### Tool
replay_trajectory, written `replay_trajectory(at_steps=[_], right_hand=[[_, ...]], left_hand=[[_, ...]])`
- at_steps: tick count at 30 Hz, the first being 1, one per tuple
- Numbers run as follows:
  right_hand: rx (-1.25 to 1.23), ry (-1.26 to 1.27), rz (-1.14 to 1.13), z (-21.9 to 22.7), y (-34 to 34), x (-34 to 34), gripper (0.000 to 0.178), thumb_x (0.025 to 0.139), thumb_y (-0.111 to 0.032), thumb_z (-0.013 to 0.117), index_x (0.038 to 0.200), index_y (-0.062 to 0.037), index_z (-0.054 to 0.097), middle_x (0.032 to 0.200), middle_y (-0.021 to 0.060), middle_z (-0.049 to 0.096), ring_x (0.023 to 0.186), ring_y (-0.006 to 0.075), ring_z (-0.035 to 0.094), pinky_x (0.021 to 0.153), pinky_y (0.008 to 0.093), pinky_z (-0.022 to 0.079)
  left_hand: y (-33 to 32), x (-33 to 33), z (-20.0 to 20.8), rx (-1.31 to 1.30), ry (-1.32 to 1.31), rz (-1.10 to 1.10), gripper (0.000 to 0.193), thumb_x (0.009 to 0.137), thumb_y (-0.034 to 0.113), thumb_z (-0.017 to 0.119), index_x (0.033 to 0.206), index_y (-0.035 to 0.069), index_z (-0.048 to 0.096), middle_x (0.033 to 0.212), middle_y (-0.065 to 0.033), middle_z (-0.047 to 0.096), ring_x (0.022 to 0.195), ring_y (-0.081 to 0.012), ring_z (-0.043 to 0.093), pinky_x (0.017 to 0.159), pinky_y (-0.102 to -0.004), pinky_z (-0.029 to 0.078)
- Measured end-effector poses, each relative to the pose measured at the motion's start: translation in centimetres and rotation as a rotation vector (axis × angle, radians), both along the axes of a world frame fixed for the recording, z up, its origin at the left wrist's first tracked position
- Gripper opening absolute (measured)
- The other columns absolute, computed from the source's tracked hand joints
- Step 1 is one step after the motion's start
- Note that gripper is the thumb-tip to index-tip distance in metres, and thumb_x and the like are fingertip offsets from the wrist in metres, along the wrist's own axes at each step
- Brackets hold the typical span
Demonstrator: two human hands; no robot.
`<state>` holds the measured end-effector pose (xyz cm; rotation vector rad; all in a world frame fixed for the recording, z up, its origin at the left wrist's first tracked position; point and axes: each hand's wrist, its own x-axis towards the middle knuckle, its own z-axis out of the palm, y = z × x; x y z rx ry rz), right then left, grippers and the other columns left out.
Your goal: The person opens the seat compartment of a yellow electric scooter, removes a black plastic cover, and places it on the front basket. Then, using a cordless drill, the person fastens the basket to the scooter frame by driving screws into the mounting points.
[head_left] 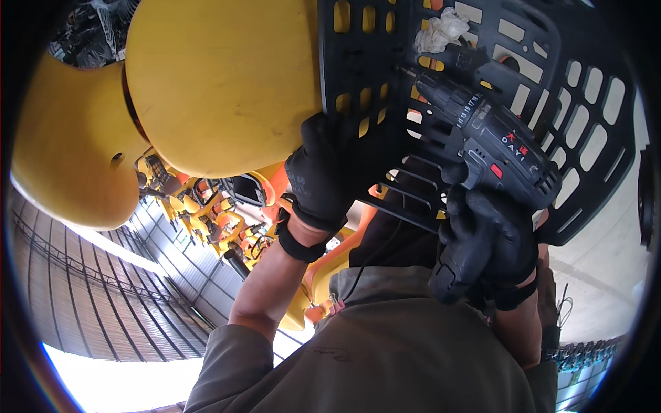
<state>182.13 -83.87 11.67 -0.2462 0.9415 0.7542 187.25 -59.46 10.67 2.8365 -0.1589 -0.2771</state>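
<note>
My left hand (pixel 323 172), in a black glove, grips the lower edge of a black slotted plastic basket (pixel 351 62). Its thumb lies on the outer side of the panel, while the other fingers are partly lost against the dark plastic. A black cordless drill (pixel 506 141) is held in my right hand (pixel 485 230), also gloved in black. The drill lies across the basket's inside, its bit pointing up and left toward the left panel; I cannot tell whether the tip touches. Crumpled white material (pixel 442 31) sits in the basket beyond the chuck.
Left of the basket, a large smooth yellow body panel (pixel 220 82) adjoins another yellow part (pixel 76 151). Several yellow and orange vehicles (pixel 220 220) stand in the background. Pale floor (pixel 599 265) shows at right, and a ribbed metal roof (pixel 89 289) at lower left.
</note>
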Motion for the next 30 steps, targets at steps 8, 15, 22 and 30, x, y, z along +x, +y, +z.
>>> replay_trajectory(at_steps=[8, 15, 22, 30], right_hand=[[0.332, 0.148, -0.383, 0.5, 1.1, 0.2, 0.048, 0.104, -0.028, 0.046, 0.141, 0.0008, 0.038, 0.107, 0.0091, 0.061, 0.078, 0.0089, 0.062, 0.07, 0.0314, 0.054], [0.346, 0.185, -0.428, 1.3, 2.0, 0.7, 0.05, 0.104, -0.034, 0.046, 0.136, 0.0041, 0.041, 0.1, 0.0064, 0.062, 0.071, 0.0053, 0.061, 0.068, 0.0307, 0.054], [0.194, 0.182, -0.247, 1.3, 1.0, 1.5, 0.048, 0.103, -0.033, 0.048, 0.133, 0.0036, 0.045, 0.095, 0.0047, 0.061, 0.063, 0.0051, 0.056, 0.061, 0.0272, 0.051], [0.147, 0.251, -0.202, 1.8, 0.4, 2.0, 0.048, 0.101, -0.029, 0.05, 0.133, 0.006, 0.045, 0.095, 0.0084, 0.063, 0.062, 0.0077, 0.058, 0.062, 0.0292, 0.053]], left_hand=[[0.2, 0.2, -0.7, 0.187, -0.1, -0.203, 0.064, 0.08, 0.054, 0.075, 0.129, 0.014, 0.063, 0.105, -0.0068, 0.061, 0.072, -0.0173, 0.061, 0.053, -0.0269, 0.051], [0.0, 0.4, -0.4, 0.191, -0.125, -0.228, 0.065, 0.081, 0.053, 0.075, 0.123, 0.006, 0.061, 0.104, -0.0072, 0.062, 0.069, -0.0166, 0.06, 0.052, -0.0249, 0.049], [0.0, -0.1, 0.5, 0.168, 0.087, -0.061, 0.05, 0.075, 0.02, 0.085, 0.112, 0.001, 0.059, 0.097, -0.0078, 0.065, 0.079, -0.0203, 0.066, 0.064, -0.029, 0.051], [1.4, -1.6, -0.8, -0.165, 0.132, 0.216, 0.055, 0.081, 0.045, 0.077, 0.115, 0.005, 0.062, 0.096, -0.006, 0.058, 0.069, -0.0191, 0.062, 0.051, -0.0285, 0.047]])
